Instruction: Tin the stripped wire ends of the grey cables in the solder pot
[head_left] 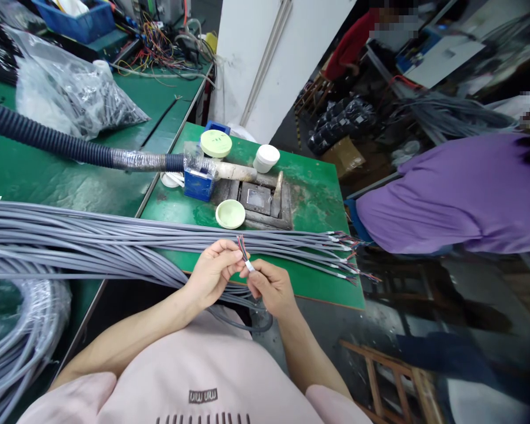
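Head view, left to right. Film-wrapped coil [24,341] of grey cable at lower left; above it a ribbed dark hose [48,135] crosses the left worktop [103,189], in front of a clear plastic bag [82,88]. Bundle of grey cables [115,231] runs from the left edge onto the second green worktop [320,188], some wire tips past its right side. Blue box [198,187] at the hose's end. Left hand [215,268]: grip together, thumb and fingers pinching the coloured wires of one cable end [249,266]. Pale-green round dish [230,214] lies just beyond. Cable end is tilted, between the hands, above the bundle. White tub [266,158] stands farther back. Right hand [271,287]: grip clamped on the cable end beside its white band. Far right: person in a purple top [459,194].
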`<state>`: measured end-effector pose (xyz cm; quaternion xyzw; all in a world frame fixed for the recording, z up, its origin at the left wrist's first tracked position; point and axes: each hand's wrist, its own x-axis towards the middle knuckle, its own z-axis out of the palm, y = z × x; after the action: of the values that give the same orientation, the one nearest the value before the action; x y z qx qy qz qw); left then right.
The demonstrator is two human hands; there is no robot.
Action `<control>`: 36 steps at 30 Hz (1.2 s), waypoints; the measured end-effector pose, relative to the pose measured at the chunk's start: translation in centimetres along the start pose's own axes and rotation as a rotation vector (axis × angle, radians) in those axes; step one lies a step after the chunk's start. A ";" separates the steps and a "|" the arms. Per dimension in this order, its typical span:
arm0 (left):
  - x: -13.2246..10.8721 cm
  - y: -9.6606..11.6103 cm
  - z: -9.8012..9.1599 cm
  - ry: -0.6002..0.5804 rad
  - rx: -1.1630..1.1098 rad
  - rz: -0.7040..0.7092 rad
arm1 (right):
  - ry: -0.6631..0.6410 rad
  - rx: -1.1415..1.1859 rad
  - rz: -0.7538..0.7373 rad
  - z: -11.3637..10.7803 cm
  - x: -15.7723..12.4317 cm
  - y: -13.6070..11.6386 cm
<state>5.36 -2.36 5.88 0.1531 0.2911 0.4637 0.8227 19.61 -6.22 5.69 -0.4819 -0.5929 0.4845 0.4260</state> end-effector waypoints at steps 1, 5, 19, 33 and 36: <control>0.0 0.0 0.0 0.003 -0.004 -0.010 | -0.011 0.022 -0.002 0.0 0.0 0.1; 0.1 0.0 0.0 0.003 -0.003 -0.048 | -0.043 0.101 0.011 -0.1 0.1 0.8; 0.8 0.0 -0.5 -0.003 0.010 -0.064 | -0.129 0.321 0.095 -0.4 0.6 2.9; 1.0 0.7 -0.4 0.000 0.107 0.064 | -0.142 0.463 0.123 0.0 1.1 2.6; 1.0 0.8 -0.7 0.034 0.192 0.108 | -0.125 0.440 0.149 0.0 1.2 2.5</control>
<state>4.83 -1.09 5.42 0.2388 0.3396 0.4800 0.7728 19.82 -4.88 3.33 -0.3889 -0.4610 0.6610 0.4464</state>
